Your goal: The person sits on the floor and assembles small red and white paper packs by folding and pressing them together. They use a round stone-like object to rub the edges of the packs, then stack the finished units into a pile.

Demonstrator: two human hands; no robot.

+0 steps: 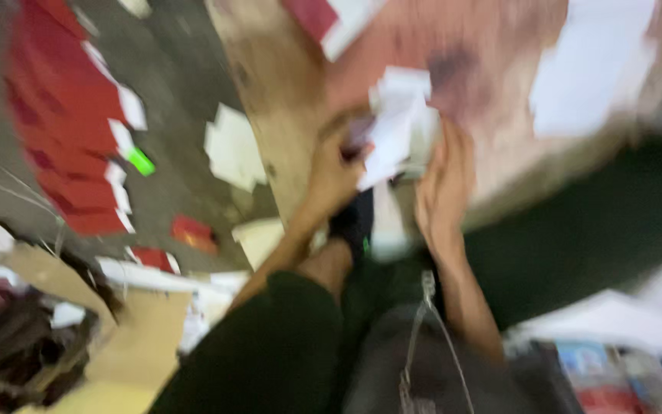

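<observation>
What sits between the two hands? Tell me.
In the head view, a bunch of white paper sits between the left hand and the right hand. The blur hides how firmly either hand grips it.

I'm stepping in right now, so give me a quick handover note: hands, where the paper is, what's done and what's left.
Left hand: gripping the left edge of the white paper bundle.
Right hand: open palm against the bundle's right side.
The bundle is held over the wooden board.
Red-and-white sheets lie spread on the floor at left, loose white paper beside them.
Done and left: the blurred picture does not show.
</observation>
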